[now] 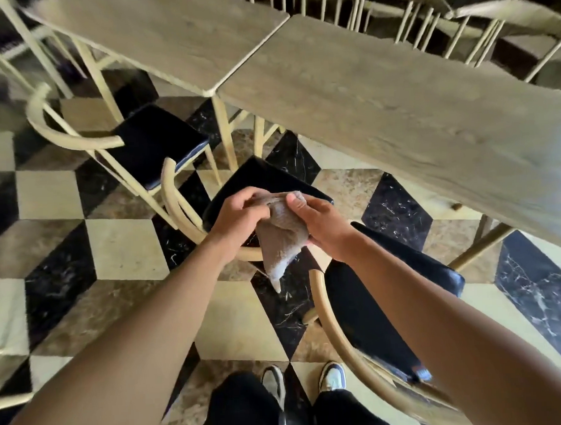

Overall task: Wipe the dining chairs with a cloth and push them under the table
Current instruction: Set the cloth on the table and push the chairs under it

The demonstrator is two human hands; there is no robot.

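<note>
Soft brown cloth (282,236) looks light and floppy, pinched at its top by left hand (239,212) and right hand (321,223), best bunched to wipe

chairs (265,184) crowd table (380,95), floor (238,317) open

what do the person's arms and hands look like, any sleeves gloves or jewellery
Both forearms are bare as far up as the picture shows, with no sleeve edge in view. The left hand and the right hand wear no gloves, and no watch, bracelet or ring is visible on either. Lower down, the person wears dark trousers and light trainers with dark panels.
</note>
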